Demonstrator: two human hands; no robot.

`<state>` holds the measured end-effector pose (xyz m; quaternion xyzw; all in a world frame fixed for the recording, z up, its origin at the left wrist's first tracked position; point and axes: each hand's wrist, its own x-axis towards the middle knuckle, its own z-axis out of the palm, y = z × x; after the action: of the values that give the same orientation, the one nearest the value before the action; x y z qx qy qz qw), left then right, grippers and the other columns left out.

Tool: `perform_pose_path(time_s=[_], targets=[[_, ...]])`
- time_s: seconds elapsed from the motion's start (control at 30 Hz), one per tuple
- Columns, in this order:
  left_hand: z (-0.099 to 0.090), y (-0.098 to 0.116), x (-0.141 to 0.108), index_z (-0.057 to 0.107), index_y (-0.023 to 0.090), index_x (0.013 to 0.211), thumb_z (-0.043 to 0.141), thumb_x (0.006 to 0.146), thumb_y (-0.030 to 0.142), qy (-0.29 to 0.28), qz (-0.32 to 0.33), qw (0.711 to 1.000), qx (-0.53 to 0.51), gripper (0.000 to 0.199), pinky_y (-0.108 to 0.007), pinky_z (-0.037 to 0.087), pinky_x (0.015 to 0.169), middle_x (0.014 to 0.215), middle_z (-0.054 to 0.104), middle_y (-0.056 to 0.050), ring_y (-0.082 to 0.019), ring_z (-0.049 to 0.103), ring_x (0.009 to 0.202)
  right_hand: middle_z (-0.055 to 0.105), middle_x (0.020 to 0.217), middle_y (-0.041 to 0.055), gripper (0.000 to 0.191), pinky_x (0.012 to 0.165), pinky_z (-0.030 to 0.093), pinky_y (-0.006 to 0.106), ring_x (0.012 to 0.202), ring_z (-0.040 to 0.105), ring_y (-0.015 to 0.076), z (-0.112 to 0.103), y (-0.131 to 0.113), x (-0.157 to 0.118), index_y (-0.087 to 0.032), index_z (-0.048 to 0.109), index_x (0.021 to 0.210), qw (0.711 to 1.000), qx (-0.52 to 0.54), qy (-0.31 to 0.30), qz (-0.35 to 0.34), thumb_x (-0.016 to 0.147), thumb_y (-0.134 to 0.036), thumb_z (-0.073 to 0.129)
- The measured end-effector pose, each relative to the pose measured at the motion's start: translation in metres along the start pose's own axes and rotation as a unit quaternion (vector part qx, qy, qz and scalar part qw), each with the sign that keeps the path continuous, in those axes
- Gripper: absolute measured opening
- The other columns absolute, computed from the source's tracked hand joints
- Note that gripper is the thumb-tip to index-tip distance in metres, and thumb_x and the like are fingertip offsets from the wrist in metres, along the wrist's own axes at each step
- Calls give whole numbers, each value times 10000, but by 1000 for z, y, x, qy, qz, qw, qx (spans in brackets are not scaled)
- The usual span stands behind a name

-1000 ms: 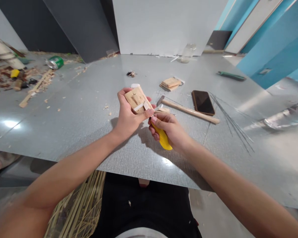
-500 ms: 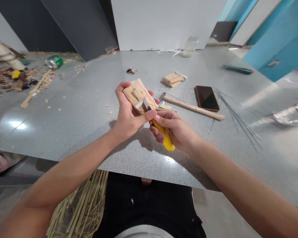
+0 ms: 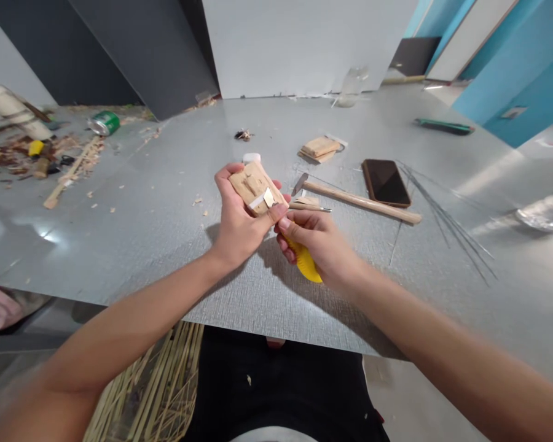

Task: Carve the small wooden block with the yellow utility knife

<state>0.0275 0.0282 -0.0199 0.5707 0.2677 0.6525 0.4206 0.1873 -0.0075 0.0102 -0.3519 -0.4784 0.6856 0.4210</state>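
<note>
My left hand (image 3: 239, 215) is wrapped round a small pale wooden block (image 3: 252, 184) with a raised carved part on its face. A yellow utility knife (image 3: 308, 264) is gripped in my right hand (image 3: 311, 236). The knife's blade (image 3: 268, 196) lies over the lower right of the block, and it looks to touch the wood. My left thumb presses by the knife's front end, close to my right thumb. Just beyond my hands lies a small hammer (image 3: 359, 199) with a wooden handle, beside a thin metal-tipped tool (image 3: 320, 209).
Behind the hammer is a dark phone (image 3: 386, 182), with thin wires (image 3: 447, 218) to its right. Stacked wood pieces (image 3: 320, 147), a green-black cutter (image 3: 445, 127) and a clear jar (image 3: 352, 86) stand farther back. On the left are a green can (image 3: 104, 123) and wood shavings.
The blade has turned on the block and shows its flat side more. My right hand and the knife handle have shifted slightly. The whole view has tilted a little.
</note>
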Motion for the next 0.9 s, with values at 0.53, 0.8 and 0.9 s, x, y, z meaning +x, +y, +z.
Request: perform_pose_path(time_s=[0.53,0.8,0.9], targets=[[-3,12,2,342,403,1289,1008,765,264,-40,-39,995,-83,859,-430,664,991,1292,683,10,-234,799,1140,617,659,-7,354,436,400,188,460,488,67,-8,-7,0,-162,663,800,987,94,-111,62,909,-438,856],[1,14,-3,343,403,1285,984,805,269,-14,-24,998,-50,813,-468,660,1026,1292,654,6,-224,766,1171,641,671,8,331,444,419,200,483,532,87,-9,-3,0,-165,666,798,992,85,-80,50,929,-414,841],[3,13,-3,361,385,1248,992,790,272,9,-10,999,-36,788,-469,663,1011,1286,621,6,-228,745,1181,635,667,6,357,460,437,204,509,541,93,-6,0,0,-168,669,796,995,80,-51,39,887,-439,884]])
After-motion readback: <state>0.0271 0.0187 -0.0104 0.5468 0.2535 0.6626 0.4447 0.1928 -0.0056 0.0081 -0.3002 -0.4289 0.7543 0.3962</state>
